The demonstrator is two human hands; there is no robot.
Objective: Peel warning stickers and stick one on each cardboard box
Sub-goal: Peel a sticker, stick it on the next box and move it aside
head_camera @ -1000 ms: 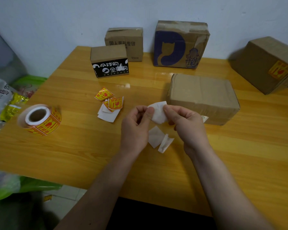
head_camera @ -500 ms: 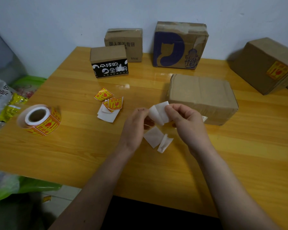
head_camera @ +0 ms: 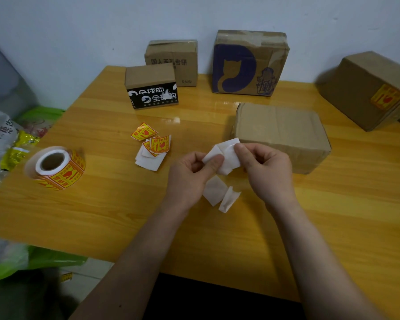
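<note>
Above the table's middle, my left hand (head_camera: 189,174) and my right hand (head_camera: 263,172) both pinch one white-backed sticker (head_camera: 226,155), its backing side towards me. Just behind them lies a plain cardboard box (head_camera: 284,132). A sticker roll (head_camera: 56,167), yellow and red, lies on the left. Loose yellow stickers and backing pieces (head_camera: 153,146) sit left of my hands. At the back stand a black-banded box (head_camera: 151,86), a brown printed box (head_camera: 173,61) and a blue-cat box (head_camera: 247,63). The box at the far right (head_camera: 367,91) carries a yellow sticker.
Two white backing scraps (head_camera: 219,195) lie on the wooden table (head_camera: 102,215) under my hands. Plastic bags (head_camera: 7,144) crowd the floor beyond the table's left edge. A pale wall closes the back.
My left thumb and fingers have shifted along the sticker's left corner, and the sheet has bent open and folded between my hands. Everything else on the table stays where it was.
</note>
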